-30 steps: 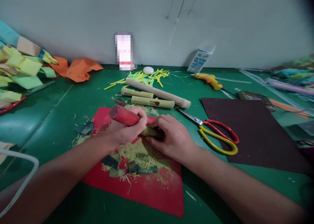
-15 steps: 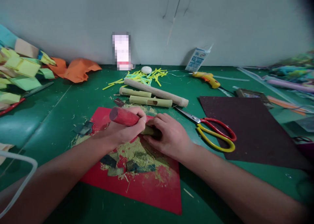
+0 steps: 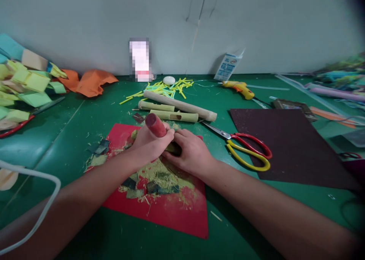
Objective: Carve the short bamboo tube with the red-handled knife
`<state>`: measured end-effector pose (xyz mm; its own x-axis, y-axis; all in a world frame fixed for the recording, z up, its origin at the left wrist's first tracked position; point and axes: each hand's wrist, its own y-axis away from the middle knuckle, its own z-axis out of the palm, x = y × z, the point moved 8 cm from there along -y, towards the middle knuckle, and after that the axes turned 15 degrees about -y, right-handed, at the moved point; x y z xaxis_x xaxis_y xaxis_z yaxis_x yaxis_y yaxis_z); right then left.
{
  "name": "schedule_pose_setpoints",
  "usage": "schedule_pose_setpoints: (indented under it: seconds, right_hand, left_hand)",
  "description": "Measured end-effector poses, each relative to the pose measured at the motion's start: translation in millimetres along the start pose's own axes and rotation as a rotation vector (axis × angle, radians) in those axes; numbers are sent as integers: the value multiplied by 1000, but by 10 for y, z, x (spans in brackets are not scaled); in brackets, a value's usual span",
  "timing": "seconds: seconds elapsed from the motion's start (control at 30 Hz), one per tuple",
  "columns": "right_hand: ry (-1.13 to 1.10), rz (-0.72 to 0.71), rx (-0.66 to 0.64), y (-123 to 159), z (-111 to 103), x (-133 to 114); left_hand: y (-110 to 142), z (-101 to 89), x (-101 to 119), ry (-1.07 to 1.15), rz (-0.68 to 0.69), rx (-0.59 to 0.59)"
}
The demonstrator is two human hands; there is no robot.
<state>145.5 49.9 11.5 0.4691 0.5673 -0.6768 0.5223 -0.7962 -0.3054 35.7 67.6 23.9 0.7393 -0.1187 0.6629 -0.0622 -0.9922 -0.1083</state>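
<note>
My left hand (image 3: 148, 143) is wrapped round the thick red handle (image 3: 156, 125) of a tool, whose working end is hidden by my fingers. The handle's butt tilts up and toward the far side. My right hand (image 3: 195, 153) is closed on a piece of bamboo (image 3: 172, 149), holding it down close beside my left hand. Most of that bamboo is covered by my hands. Underneath lies a red sheet (image 3: 182, 222), strewn with pale shavings (image 3: 158, 170) and dark peeled chips (image 3: 155, 187).
Beyond my hands lie two cut bamboo tubes (image 3: 173, 116) and a long wooden rod (image 3: 182, 104). Scissors (image 3: 242, 146) with red and yellow grips rest against a dark brown sheet (image 3: 288, 149). A yellow glue gun (image 3: 239, 89) sits farther back. Folded papers (image 3: 31, 81) pile up at left.
The red handle has swung from pointing left to standing steeper, its butt farther right and higher. My left wrist has turned with it. My right hand keeps its hold on the bamboo.
</note>
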Motion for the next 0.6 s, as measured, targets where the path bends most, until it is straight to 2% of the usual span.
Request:
schedule_pose_setpoints:
  seconds: [0.2, 0.4, 0.47, 0.6]
  right_hand:
    - [-16, -1, -2, -3, -4, 6]
    - [18, 46, -11, -19, -2, 47]
    - [9, 49, -5, -25, -14, 45]
    - [-72, 43, -9, -31, -17, 40]
  left_hand:
    - [15, -29, -60, -57, -177, 55]
    - [-11, -26, -86, -81, -295, 12]
    - [-49, 8, -93, -158, -291, -15]
    - [-123, 92, -23, -241, -166, -54]
